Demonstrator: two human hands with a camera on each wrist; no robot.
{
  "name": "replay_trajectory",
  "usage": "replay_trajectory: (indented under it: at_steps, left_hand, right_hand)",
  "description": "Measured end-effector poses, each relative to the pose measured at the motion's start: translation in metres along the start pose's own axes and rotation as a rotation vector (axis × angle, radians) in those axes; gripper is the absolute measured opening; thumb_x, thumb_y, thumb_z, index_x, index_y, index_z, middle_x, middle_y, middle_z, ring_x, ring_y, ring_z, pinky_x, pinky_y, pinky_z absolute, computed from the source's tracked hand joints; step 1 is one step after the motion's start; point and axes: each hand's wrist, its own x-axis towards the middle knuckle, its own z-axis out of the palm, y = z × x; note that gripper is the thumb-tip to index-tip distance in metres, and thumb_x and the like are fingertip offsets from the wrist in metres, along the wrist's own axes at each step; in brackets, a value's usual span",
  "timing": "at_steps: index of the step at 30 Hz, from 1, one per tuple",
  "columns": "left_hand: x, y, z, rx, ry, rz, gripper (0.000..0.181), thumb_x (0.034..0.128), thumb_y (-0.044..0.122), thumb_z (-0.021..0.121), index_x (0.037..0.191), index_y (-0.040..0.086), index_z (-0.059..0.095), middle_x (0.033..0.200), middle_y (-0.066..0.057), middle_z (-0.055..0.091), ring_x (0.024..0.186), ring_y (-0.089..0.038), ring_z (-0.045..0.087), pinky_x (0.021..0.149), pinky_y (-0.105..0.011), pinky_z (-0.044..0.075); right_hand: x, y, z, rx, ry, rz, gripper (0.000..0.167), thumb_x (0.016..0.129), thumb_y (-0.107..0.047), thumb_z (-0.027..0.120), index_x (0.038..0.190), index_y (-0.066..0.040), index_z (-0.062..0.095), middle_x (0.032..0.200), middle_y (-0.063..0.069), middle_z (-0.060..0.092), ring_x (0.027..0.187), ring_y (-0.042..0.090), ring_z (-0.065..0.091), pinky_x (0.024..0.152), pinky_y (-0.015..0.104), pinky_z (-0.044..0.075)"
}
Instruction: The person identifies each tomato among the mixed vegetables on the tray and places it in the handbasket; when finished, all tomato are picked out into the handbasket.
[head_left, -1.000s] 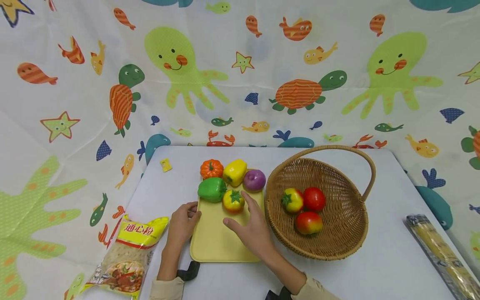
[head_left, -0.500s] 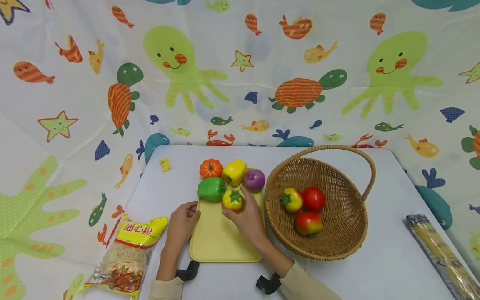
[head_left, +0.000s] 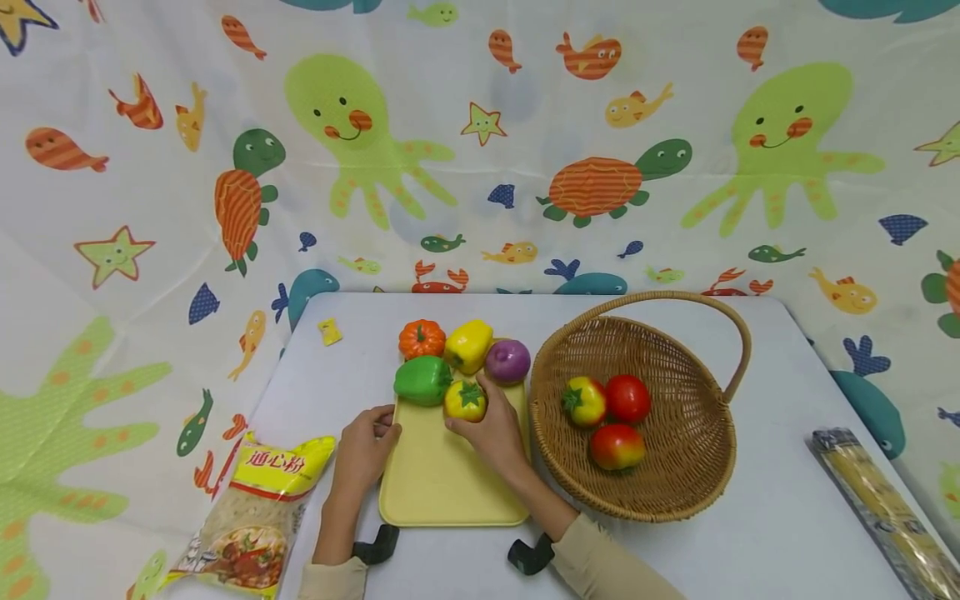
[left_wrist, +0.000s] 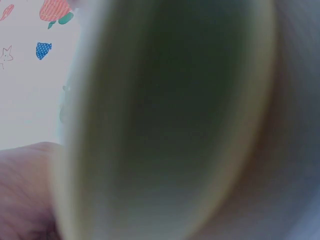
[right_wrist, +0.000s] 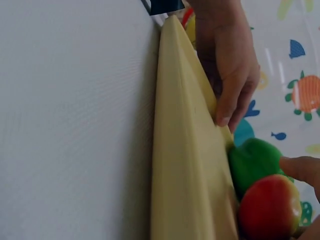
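Note:
My left hand [head_left: 366,443] grips the left rim of a pale yellow tray [head_left: 427,492]; in the right wrist view its thumb lies over the rim. My right hand [head_left: 501,435] holds a yellow-and-red tomato [head_left: 465,402] with a green star-shaped top, thumb on the near side and fingers on the far side. Beside it lies a green bell pepper [head_left: 422,381]. Behind are a small orange pumpkin [head_left: 422,339], a yellow bell pepper [head_left: 469,346] and a purple onion [head_left: 507,361]. The right wrist view shows the tomato's red underside [right_wrist: 270,207]. A blurred shape fills most of the left wrist view.
Right of the tray stands a wicker basket [head_left: 652,507] with a tall handle, holding three red and yellow tomatoes [head_left: 627,398]. A bag of pasta [head_left: 258,508] lies at left, a long clear packet [head_left: 885,508] at far right. A small yellow packet [head_left: 330,331] lies at the back left.
My right hand has closed in on the tomato, its thumb and fingers going from spread apart to holding it. The left hand stays at the tray rim.

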Motion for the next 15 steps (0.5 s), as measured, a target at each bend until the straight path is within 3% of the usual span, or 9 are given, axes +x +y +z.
replay_trajectory:
  at_steps: [15]
  left_hand:
    - [-0.0004, 0.0012, -0.0017, 0.011, 0.008, 0.017, 0.038, 0.0933, 0.012, 0.066, 0.129, -0.001, 0.063, 0.102, -0.008, 0.064, 0.089, -0.021, 0.062, 0.077, -0.04, 0.05]
  right_hand:
    - [0.0011, 0.0038, 0.0018, -0.017, 0.014, -0.024, 0.077, 0.073, -0.015, 0.088, 0.14, -0.002, 0.051, 0.133, 0.013, 0.056, 0.116, 0.027, 0.056, 0.099, 0.043, 0.043]
